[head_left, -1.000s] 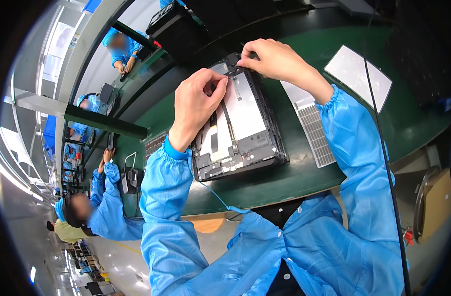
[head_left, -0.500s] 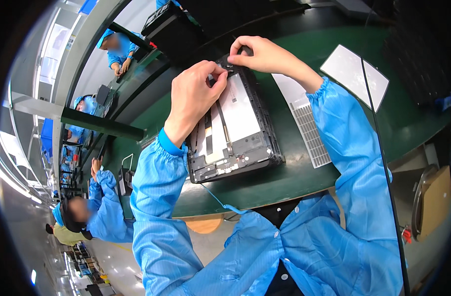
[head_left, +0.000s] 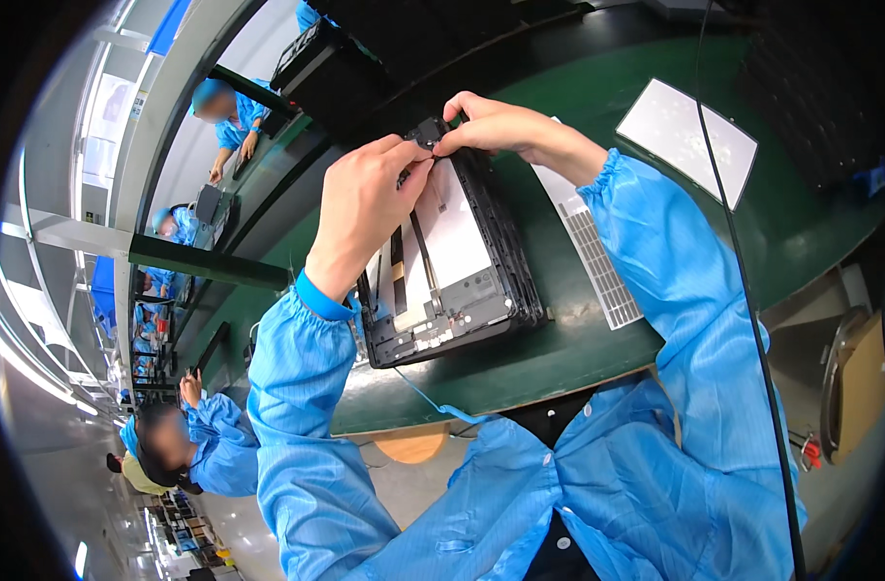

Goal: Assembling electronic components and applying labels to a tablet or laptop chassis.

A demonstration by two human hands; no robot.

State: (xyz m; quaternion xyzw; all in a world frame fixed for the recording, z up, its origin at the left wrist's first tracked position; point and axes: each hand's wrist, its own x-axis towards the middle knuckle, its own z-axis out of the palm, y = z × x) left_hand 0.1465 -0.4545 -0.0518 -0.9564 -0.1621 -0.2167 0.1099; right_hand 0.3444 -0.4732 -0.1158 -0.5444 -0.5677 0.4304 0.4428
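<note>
In front of me on the green bench [head_left: 462, 392] lies an open, black-framed flat electronic device [head_left: 452, 247]. It tops what looks like a stack of dark frames. A pale silver panel shows inside it, crossed by dark flat ribbon cables [head_left: 426, 257]. My left hand [head_left: 365, 208] reaches over its far left part, thumb and forefinger pinched together. From the right, my right hand [head_left: 520, 131] arches over the far edge, thumb and finger closed beside a small black part [head_left: 426, 134]. The fingertips of both hands nearly meet there; whatever they grip is too small to make out.
Right of the device lie a silver sheet with a keyboard-like grid [head_left: 602, 261] and a white rectangular panel [head_left: 694, 140]. A black cable [head_left: 738, 252] hangs down across the right side. A blue cord [head_left: 423, 392] crosses the bench's front edge. Co-workers [head_left: 210, 441] sit along the left.
My right hand has come down and nearer, its fingertips now close against my left hand's. My left hand has moved slightly left and nearer. The view has shifted a little.
</note>
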